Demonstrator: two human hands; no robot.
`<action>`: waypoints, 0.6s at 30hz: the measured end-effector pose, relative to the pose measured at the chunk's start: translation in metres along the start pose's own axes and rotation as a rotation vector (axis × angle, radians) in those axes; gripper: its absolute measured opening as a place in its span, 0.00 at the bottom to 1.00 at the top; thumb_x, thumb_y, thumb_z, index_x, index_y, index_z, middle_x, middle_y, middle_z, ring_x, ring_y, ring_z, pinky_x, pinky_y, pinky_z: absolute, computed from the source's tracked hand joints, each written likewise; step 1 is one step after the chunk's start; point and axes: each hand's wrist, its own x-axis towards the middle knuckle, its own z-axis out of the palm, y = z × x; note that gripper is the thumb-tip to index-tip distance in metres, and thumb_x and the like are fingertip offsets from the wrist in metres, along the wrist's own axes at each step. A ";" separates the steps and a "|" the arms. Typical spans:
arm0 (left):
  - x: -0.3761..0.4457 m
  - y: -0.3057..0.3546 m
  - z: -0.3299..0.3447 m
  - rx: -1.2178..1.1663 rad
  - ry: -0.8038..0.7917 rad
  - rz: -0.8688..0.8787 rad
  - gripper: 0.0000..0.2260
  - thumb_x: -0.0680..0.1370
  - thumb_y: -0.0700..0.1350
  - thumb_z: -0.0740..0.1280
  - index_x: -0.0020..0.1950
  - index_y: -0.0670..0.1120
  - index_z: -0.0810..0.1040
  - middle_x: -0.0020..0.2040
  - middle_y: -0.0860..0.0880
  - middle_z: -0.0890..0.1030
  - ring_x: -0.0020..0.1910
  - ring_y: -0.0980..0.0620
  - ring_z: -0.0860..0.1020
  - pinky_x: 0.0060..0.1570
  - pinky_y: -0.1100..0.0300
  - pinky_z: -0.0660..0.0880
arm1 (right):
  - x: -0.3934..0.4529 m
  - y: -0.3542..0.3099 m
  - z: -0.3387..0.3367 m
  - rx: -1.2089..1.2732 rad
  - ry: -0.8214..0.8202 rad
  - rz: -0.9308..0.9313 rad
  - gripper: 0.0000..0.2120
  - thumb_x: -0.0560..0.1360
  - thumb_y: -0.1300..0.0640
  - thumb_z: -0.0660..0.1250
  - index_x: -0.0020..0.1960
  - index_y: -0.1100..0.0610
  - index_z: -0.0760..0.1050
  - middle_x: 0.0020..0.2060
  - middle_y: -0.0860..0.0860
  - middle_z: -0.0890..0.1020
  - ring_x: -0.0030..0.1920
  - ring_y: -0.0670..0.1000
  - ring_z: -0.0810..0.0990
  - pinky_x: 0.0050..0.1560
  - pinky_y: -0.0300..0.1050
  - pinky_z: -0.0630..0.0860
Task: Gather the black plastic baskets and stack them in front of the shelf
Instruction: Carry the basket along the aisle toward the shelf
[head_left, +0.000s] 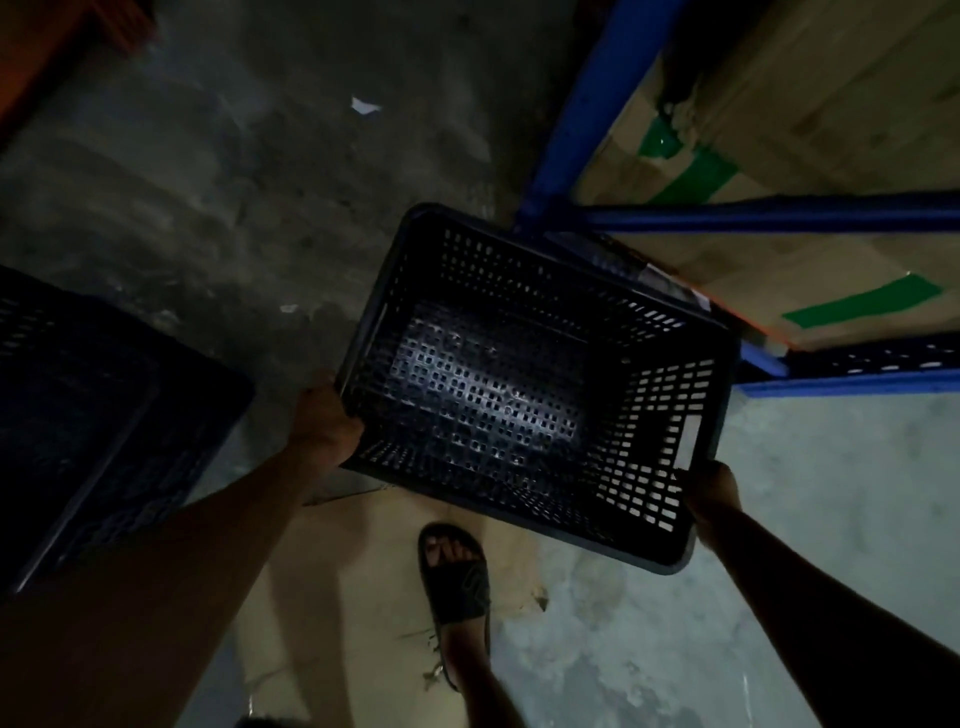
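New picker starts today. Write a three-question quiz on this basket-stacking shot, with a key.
1. True or false: the held basket has goods inside.
2. Which hands hold it? A) left hand only B) right hand only C) both
3. Fill in: a second basket sits on the person's ____ side.

Key: 1. False, it is empty. 2. C, one grip on each short end. 3. Left; the blue shelf with cardboard boxes is on the right.

left hand (324, 421) gripping, right hand (711, 491) gripping
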 end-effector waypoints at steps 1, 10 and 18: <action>-0.001 0.000 -0.005 0.018 -0.006 -0.011 0.26 0.73 0.32 0.64 0.71 0.36 0.67 0.67 0.33 0.72 0.66 0.35 0.72 0.64 0.46 0.71 | 0.000 0.001 -0.003 0.010 0.021 -0.001 0.07 0.72 0.65 0.67 0.50 0.64 0.75 0.51 0.66 0.82 0.38 0.56 0.79 0.36 0.46 0.75; -0.081 0.005 -0.068 0.023 0.142 -0.049 0.23 0.74 0.37 0.66 0.69 0.38 0.68 0.64 0.33 0.74 0.63 0.34 0.74 0.60 0.46 0.71 | -0.073 -0.039 -0.037 -0.007 0.182 -0.021 0.17 0.75 0.60 0.61 0.59 0.66 0.78 0.53 0.66 0.82 0.54 0.66 0.80 0.54 0.55 0.76; -0.186 -0.008 -0.154 -0.074 0.354 -0.105 0.17 0.74 0.47 0.68 0.60 0.43 0.74 0.57 0.35 0.79 0.57 0.32 0.77 0.52 0.43 0.74 | -0.192 -0.099 -0.097 -0.015 0.208 -0.139 0.24 0.71 0.47 0.60 0.60 0.61 0.77 0.50 0.64 0.82 0.49 0.66 0.81 0.49 0.55 0.75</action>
